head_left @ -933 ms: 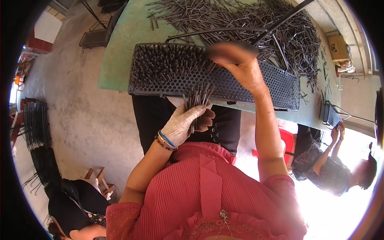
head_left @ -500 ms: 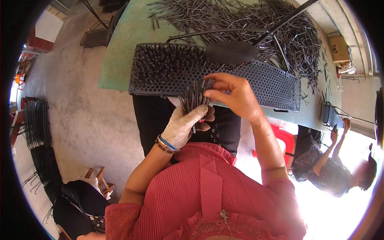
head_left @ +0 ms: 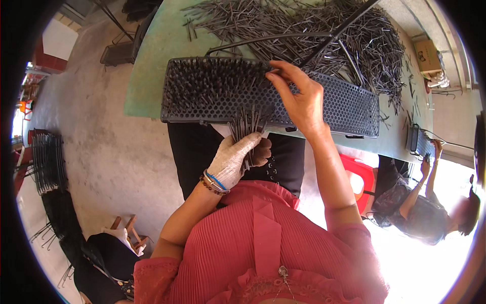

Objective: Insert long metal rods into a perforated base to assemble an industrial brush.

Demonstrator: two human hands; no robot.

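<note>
A bundle of thin dark sticks (head_left: 248,122) stands upright in my left hand (head_left: 234,157), which wears a pale knit glove and is closed around them. In front of me lies a long black perforated panel (head_left: 349,109). Its left half bristles with many dark sticks (head_left: 207,83) set upright in the holes, while the right half shows bare holes. My bare right hand (head_left: 299,96) is over the panel's middle, at the edge of the filled area. Thumb and forefinger are pinched together near the far rim; what they hold is too small to make out.
A large heap of loose dark sticks (head_left: 304,30) covers the far part of the green table (head_left: 144,86). Black metal rods (head_left: 324,48) cross above the panel. A coworker (head_left: 415,207) handles a similar panel (head_left: 419,143) at right. A red stool (head_left: 358,177) stands beneath the table's edge.
My right hand has moved away from the bundle, up and forward to the panel's far middle. My left hand stays almost in place, still holding the sticks.
</note>
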